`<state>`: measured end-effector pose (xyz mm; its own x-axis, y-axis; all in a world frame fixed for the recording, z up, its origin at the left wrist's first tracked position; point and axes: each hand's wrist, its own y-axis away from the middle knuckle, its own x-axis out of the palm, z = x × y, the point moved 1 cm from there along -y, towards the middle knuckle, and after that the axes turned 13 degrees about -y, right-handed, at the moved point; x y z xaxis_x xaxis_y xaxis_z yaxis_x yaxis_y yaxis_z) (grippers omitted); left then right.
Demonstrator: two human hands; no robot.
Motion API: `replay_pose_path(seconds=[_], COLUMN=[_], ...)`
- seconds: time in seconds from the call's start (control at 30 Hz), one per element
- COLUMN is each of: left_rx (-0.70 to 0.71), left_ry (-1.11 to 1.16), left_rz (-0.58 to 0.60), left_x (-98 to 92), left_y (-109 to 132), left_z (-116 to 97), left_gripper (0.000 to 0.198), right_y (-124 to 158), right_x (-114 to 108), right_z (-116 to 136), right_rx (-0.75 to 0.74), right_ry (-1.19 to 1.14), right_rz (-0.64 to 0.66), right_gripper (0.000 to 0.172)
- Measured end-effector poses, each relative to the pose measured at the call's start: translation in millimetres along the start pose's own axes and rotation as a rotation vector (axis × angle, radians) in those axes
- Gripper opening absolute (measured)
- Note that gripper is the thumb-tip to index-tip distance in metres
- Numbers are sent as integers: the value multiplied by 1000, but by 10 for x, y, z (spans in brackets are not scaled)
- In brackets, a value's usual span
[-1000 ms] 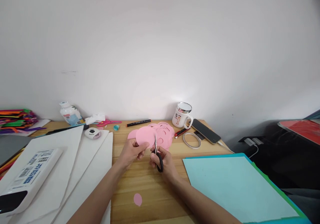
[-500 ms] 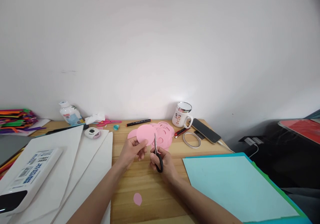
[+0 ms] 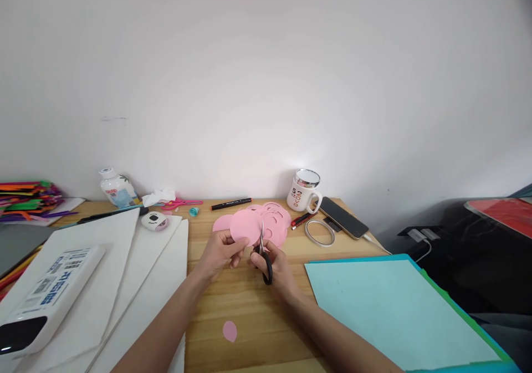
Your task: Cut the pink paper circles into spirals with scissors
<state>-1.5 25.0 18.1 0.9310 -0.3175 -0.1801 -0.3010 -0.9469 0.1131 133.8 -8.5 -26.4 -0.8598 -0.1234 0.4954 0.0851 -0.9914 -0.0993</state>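
Between the thumb and fingers of my left hand (image 3: 220, 252) is a round pink paper disc (image 3: 244, 226), raised above the desk. My right hand (image 3: 277, 266) grips a pair of black-handled scissors (image 3: 267, 269), the blades pointing up and away at the disc's right edge. Whether the blades touch the paper I cannot tell. Behind both hands lies a pile of pink paper pieces (image 3: 277, 220), several with shapes cut out of them. A small pink petal-shaped piece (image 3: 229, 331) rests on the wood nearer to me.
White sheets (image 3: 153, 284) cover the left side, with a white device (image 3: 50, 295) on them. Light-blue sheets (image 3: 394, 306) lie at right. Along the back are a bottle (image 3: 118, 189), pink scissors (image 3: 183, 203), a marker (image 3: 231, 204), a mug (image 3: 300, 195), a ring (image 3: 320, 233) and a phone (image 3: 344, 218).
The disc has shifted slightly right and down in my left hand. The scissors have tilted a little and their blades now show slightly farther right.
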Motion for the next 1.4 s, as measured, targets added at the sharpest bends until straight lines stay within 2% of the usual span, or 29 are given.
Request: replay_pose_path(seconds=[0.47,0.8,0.97,1.1,1.3,1.4], left_rx=[38,34,6,-16,-7,-15], left_ry=[14,49,88,29,-81,-81], left_rz=[-5,-24,12,-11,46,27], left_x=[-43,-62,-34,-22,-24,-23], left_y=[-24,-38,-37,-39,-13,-8], left_z=[42,50,54,75,37,20], left_gripper=[30,29,29,31,26,26], right_y=[-4,3,15,31,1,-14], right_x=[11,40,37,45,7,-11], right_z=[-49,3,-70,-119,-49,-24], right_rx=[46,63,58,82,26,5], right_ry=[-44,1,-12,-8,-6,11], right_rz=[-37,-77,-58,-38,-13,12], right_gripper=[29,28,27,29,30,30])
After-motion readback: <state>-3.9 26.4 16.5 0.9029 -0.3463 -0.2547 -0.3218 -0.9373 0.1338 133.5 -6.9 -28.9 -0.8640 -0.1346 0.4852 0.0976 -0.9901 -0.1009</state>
